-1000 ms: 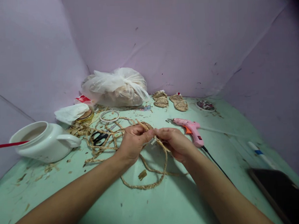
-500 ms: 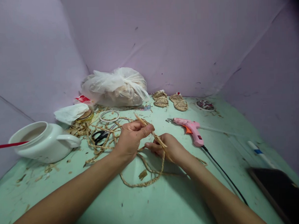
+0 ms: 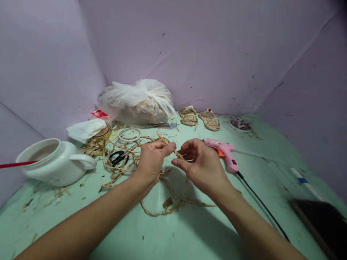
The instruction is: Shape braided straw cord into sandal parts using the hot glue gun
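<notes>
My left hand (image 3: 156, 157) pinches a braided straw-coloured fibre rope (image 3: 166, 212) between thumb and fingers, and a pale strand end pokes up above them. Close on its right, my right hand (image 3: 200, 161) has curled fingers and thumb around the short stretch of rope beside the left thumb. The rest of the rope loops down onto the table below both hands and lies tangled to the left. Black-handled scissors (image 3: 118, 157) rest among those coils. A pink glue gun (image 3: 224, 149) lies just beyond my right hand, its nozzle partly hidden by the hand.
A white pot (image 3: 62, 171) with a red stick (image 3: 15, 165) stands left. Behind are a tape roll (image 3: 129, 134), a knotted plastic bag (image 3: 138, 102), small woven soles (image 3: 209, 120) and a round dish (image 3: 241, 124). A dark flat device (image 3: 321, 223) lies front right.
My right hand has risen and turned, moving from under the rope up to its stretch beside my left thumb. My left hand keeps its pinch. The view has shifted slightly.
</notes>
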A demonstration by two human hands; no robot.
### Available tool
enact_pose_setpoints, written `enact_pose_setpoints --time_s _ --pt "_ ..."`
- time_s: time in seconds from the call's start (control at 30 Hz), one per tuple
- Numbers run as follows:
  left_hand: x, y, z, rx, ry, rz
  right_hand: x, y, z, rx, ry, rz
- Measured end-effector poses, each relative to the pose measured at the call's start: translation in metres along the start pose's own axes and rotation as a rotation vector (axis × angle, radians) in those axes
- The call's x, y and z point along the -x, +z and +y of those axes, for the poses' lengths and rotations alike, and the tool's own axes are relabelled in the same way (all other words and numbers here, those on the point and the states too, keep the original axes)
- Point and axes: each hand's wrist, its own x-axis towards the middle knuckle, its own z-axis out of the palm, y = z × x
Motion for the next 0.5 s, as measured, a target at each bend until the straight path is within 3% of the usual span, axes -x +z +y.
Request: enact_pose_setpoints --time_s 0.13,0.23,0.33,0.5 --pt "0.001 0.001 -0.001 -0.003 -0.022 0.001 0.004 0.005 0.006 0.137 -0.153 0.086" --pt "0.001 0.001 -0.002 -0.003 -0.029 0.008 0.004 0.004 0.007 0.183 -0.160 0.075" --pt "-0.001 -0.002 0.001 -0.010 -0.054 -0.020 0.001 0.003 0.006 0.069 -0.028 0.076" --pt "-0.003 -0.008 0.009 -0.044 -0.296 -0.113 -0.010 0.000 0.005 -0.311 0.329 0.177"
